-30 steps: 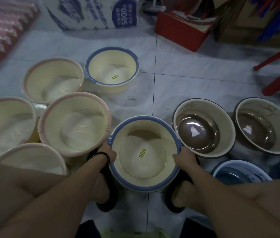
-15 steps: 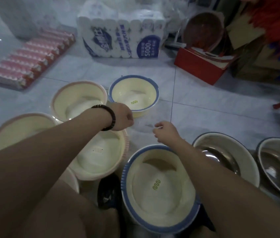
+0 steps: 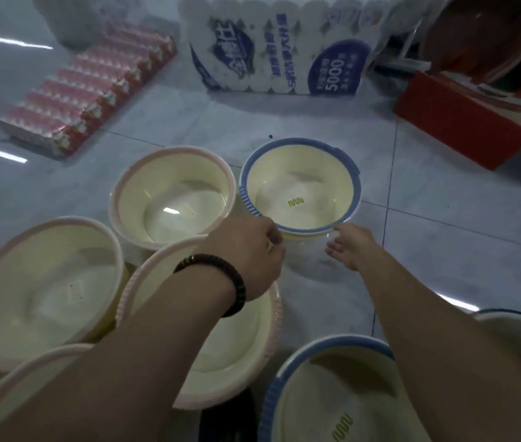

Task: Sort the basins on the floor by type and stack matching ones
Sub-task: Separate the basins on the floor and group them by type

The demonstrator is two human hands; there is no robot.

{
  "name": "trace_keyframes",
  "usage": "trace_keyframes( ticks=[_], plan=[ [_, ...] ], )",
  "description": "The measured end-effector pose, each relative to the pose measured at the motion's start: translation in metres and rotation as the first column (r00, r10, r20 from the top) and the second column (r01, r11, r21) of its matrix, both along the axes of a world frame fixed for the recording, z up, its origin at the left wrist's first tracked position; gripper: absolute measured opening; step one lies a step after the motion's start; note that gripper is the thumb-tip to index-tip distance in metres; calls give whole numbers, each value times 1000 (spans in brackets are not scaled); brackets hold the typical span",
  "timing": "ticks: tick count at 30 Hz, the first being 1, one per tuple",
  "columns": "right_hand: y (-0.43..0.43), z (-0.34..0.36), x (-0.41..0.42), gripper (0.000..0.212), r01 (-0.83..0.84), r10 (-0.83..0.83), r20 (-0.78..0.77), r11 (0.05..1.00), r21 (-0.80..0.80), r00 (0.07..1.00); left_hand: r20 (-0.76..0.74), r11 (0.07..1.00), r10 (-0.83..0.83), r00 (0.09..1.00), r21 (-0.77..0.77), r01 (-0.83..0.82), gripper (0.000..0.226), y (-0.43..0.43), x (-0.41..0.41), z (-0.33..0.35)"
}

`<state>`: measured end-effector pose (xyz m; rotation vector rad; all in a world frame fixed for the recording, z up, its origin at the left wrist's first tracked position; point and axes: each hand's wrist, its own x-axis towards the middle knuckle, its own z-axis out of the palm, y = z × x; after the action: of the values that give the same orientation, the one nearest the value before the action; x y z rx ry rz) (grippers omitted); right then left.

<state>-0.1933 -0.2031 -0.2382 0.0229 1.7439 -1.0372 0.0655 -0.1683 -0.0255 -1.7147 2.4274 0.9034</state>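
**Both hands at the far blue-rimmed basin; left grip unconfirmed**

Your left hand is at the near-left edge of the far blue-rimmed basin. Its fingers are curled and its knuckles are against the rim. You cannot tell from this view whether the fingers actually clasp the rim or only rest beside it. A dark bead bracelet sits on that wrist.

Your right hand is at the near-right side of the same basin, just below the rim. Its fingers are loose and spread and hold nothing. The two hands are apart, one at each side of the basin's near edge.

The far blue-rimmed basin stands upright on the tiled floor with a small green mark inside it. The first pink-rimmed basin is just to its left, their rims close together. The second pink-rimmed basin lies further left and nearer you. The third pink-rimmed basin is under your left forearm, and the fourth pink-rimmed basin is at the lower left corner. The near blue-rimmed basin sits at the bottom under your right forearm. A dark-rimmed basin shows in part at the right edge.

Beyond the basins are a pack of tissue rolls, a row of pink packets and a red box.
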Motion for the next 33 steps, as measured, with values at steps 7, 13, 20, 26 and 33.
trace_keyframes(
  ticks=[7, 13, 20, 26, 33],
  plan=[
    [-27, -9, 0, 51, 168, -143, 183, 978, -127, 972, 52, 997, 45, 998, 66, -49, 27, -7, 3, -8],
    [-3, 34, 9, 33, 293, -296, -12, 948, -127, 955, 165, 988, -25, 986, 154, -1, 41, 5, 1, 2],
    [110, 120, 34, 39, 316, -374, -136, 891, -325, 917, 43, 923, 198, 979, 328, -201, 36, 28, 4, 8],
    [232, 200, 65, 48, 288, -347, -51, 843, -454, 936, -191, 712, 613, 767, 554, -431, 40, 72, 0, 21],
    [340, 222, 39, 36, 229, -287, -129, 911, -344, 949, -307, 745, 613, 728, 532, -403, 25, 103, 3, 38]
  ],
)
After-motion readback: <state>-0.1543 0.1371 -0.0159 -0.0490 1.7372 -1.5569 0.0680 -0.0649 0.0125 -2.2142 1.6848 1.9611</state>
